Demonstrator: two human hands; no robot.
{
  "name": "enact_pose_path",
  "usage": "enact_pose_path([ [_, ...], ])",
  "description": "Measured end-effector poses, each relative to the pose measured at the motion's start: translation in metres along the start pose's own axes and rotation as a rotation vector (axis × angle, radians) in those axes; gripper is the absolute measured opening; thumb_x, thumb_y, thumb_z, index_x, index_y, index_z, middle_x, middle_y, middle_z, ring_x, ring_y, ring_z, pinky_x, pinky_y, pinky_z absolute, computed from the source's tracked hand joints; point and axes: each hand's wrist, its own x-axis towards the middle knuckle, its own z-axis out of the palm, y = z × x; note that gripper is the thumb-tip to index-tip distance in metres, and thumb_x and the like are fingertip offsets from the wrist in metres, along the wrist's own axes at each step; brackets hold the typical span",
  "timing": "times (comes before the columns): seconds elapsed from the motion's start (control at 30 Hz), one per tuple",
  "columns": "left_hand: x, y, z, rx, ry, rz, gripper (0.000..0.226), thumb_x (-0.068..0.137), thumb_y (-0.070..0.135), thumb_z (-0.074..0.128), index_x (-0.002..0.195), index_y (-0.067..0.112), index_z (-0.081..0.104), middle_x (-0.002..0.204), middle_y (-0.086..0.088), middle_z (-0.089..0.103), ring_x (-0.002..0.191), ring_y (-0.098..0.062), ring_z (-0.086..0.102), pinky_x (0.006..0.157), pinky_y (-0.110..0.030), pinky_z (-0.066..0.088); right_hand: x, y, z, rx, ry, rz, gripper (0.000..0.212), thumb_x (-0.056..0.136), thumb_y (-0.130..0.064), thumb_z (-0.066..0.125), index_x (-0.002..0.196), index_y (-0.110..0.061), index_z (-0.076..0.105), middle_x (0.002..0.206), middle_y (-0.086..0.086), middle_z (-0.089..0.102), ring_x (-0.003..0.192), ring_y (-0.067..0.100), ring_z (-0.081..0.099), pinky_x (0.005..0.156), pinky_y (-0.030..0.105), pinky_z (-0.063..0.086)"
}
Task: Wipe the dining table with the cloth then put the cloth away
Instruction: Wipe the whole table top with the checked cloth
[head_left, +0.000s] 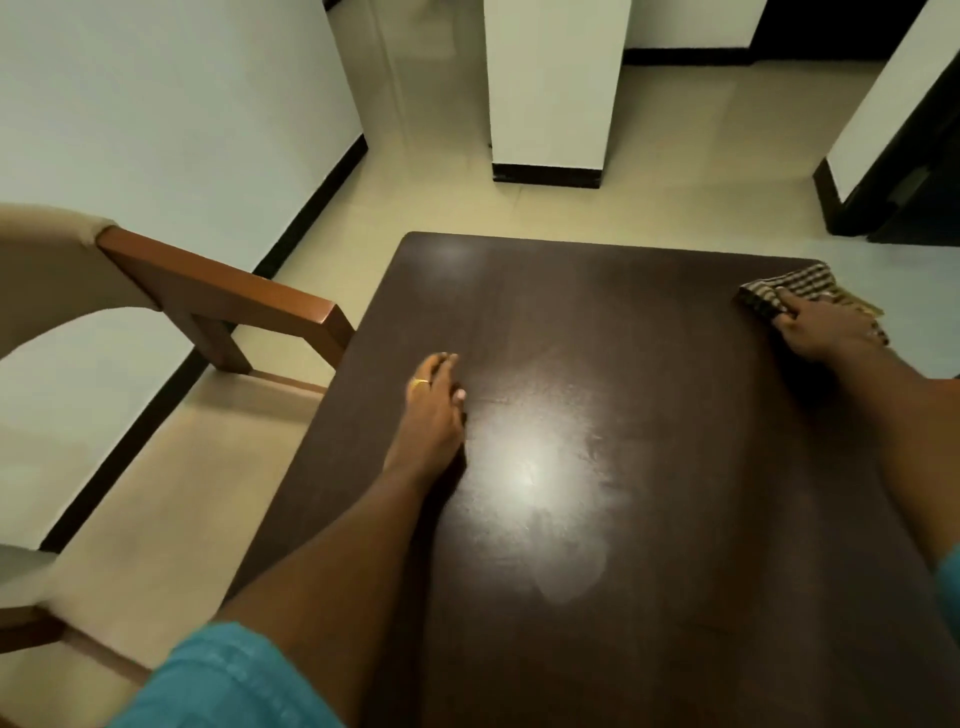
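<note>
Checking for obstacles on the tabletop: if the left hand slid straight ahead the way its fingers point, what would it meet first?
Nothing, it seems: ahead of the left hand lies only bare dining table up to its far edge, then floor.

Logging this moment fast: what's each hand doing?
Left hand: open, flat on the table.
Right hand: pressing the cloth at the far corner.

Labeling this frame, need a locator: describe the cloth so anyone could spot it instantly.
Start at the dark brown dining table filling the lower middle of the view, then go to its far right corner. There the right hand presses down on the cloth, a bunched, dark-and-light checked rag. It is the only patterned thing on the table; the left hand rests empty.
</note>
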Motion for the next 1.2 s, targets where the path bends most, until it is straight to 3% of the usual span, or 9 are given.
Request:
enact_pose_path([
  [0.1, 0.018, -0.051, -0.033, 0.138, 0.041, -0.145, 0.049, 0.098, 0.019, 0.037, 0.145, 0.011, 0.024, 0.154, -0.01, 0.02, 0.141, -0.025, 0.021, 0.115, -0.039, 0.021, 0.014, -0.029, -0.001, -0.043, 0.015, -0.028, 0.053, 0.101, -0.036, 0.031, 0.151, -0.029, 0.016, 0.157, 0.019, 0.017, 0.141, 0.039, 0.025, 0.115, 0.052, 0.018],
  [0.23, 0.027, -0.104, -0.068, 0.264, 0.245, -0.329, 0.047, 0.097, 0.018, 0.038, 0.141, 0.005, 0.029, 0.148, -0.016, 0.034, 0.135, -0.034, 0.033, 0.11, -0.045, 0.029, 0.025, -0.1, -0.003, -0.101, 0.013, -0.113, 0.052, 0.102, -0.034, 0.032, 0.151, -0.027, 0.016, 0.155, 0.021, 0.021, 0.138, 0.039, 0.03, 0.114, 0.051, 0.024],
  [0.37, 0.027, -0.13, -0.068, 0.147, 0.118, -0.445, 0.047, 0.1, 0.029, 0.029, 0.143, 0.009, 0.027, 0.138, -0.019, 0.049, 0.126, -0.038, 0.045, 0.105, -0.048, 0.035, 0.027, -0.202, 0.006, -0.096, -0.011, -0.26, 0.052, 0.101, -0.038, 0.031, 0.15, -0.033, 0.016, 0.154, 0.022, 0.022, 0.136, 0.042, 0.031, 0.112, 0.055, 0.024],
  [0.57, 0.025, -0.135, -0.065, 0.093, 0.111, -0.406, 0.038, 0.1, 0.032, 0.023, 0.122, 0.011, 0.048, 0.119, -0.013, 0.063, 0.112, -0.034, 0.056, 0.104, -0.052, 0.037, -0.031, -0.358, 0.012, -0.132, -0.045, -0.495, 0.049, 0.102, -0.034, 0.03, 0.149, -0.038, 0.016, 0.153, 0.02, 0.025, 0.136, 0.044, 0.03, 0.111, 0.061, 0.02],
  [0.77, 0.022, -0.137, -0.062, 0.091, 0.128, -0.376, 0.04, 0.1, 0.032, 0.022, 0.112, 0.01, 0.053, 0.112, -0.013, 0.065, 0.108, -0.032, 0.058, 0.103, -0.053, 0.039, -0.089, -0.447, 0.029, -0.119, -0.111, -0.725, 0.048, 0.102, -0.032, 0.028, 0.148, -0.04, 0.017, 0.159, 0.013, 0.01, 0.141, 0.05, 0.008, 0.111, 0.067, 0.007],
  [0.87, 0.022, -0.139, -0.062, 0.085, 0.129, -0.375, 0.041, 0.101, 0.032, 0.022, 0.11, 0.009, 0.055, 0.111, -0.013, 0.065, 0.108, -0.032, 0.058, 0.103, -0.053, 0.038, -0.089, -0.455, 0.032, -0.078, -0.099, -0.692, 0.048, 0.102, -0.031, 0.027, 0.149, -0.039, 0.018, 0.16, 0.011, 0.005, 0.142, 0.05, 0.0, 0.112, 0.066, 0.004],
  [1.2, 0.029, -0.147, -0.053, 0.229, 0.129, -0.311, 0.042, 0.1, 0.031, 0.02, 0.105, 0.01, 0.056, 0.1, -0.01, 0.07, 0.097, -0.029, 0.064, 0.1, -0.049, 0.043, -0.062, -0.469, 0.024, 0.071, -0.08, -0.478, 0.05, 0.097, -0.045, 0.032, 0.146, -0.034, 0.028, 0.16, 0.012, 0.002, 0.143, 0.047, -0.002, 0.112, 0.063, 0.0],
])
